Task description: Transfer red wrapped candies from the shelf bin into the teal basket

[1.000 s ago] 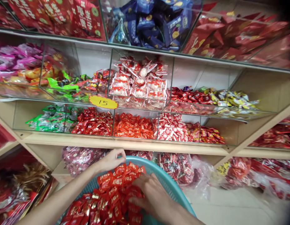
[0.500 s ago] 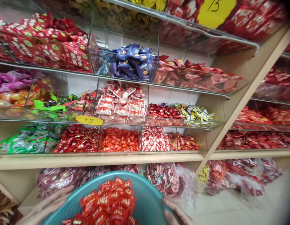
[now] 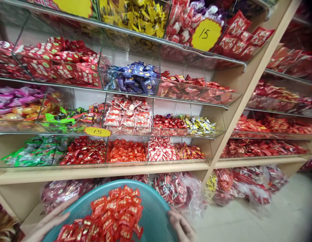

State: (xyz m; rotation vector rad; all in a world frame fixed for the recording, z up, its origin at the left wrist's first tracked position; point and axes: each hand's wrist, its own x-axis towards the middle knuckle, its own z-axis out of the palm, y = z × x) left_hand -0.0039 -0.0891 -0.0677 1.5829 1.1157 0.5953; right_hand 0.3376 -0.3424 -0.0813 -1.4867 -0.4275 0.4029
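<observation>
A teal plastic basket (image 3: 156, 205) with perforated walls is held between my two hands at the bottom of the view. Inside it lies a heap of red wrapped candies (image 3: 117, 211), piled toward the left and middle. My left hand (image 3: 51, 222) grips the basket's left side, its fingers lying along the rim. On the opposite side, my right hand (image 3: 180, 224) is closed around the rim with fingers curled over the edge. The near part of the basket is cut off by the frame. Beyond it, a lower shelf compartment contains similar red-orange wrapped candies (image 3: 127, 151).
Wooden shelving (image 3: 100, 173) with clear dividers rises ahead, stocked with blue candies (image 3: 139, 77), red-and-white candies (image 3: 162, 149) and green packets (image 3: 36, 151). Yellow price tags (image 3: 205, 34) hang on the fronts. Bagged candies (image 3: 171, 190) sit beneath the bottom shelf; tiled floor (image 3: 234, 222) lies right.
The view has tilted up slightly, so more of the upper shelf shows and the shelves have shifted. The basket has moved slightly left in the view, still in both hands.
</observation>
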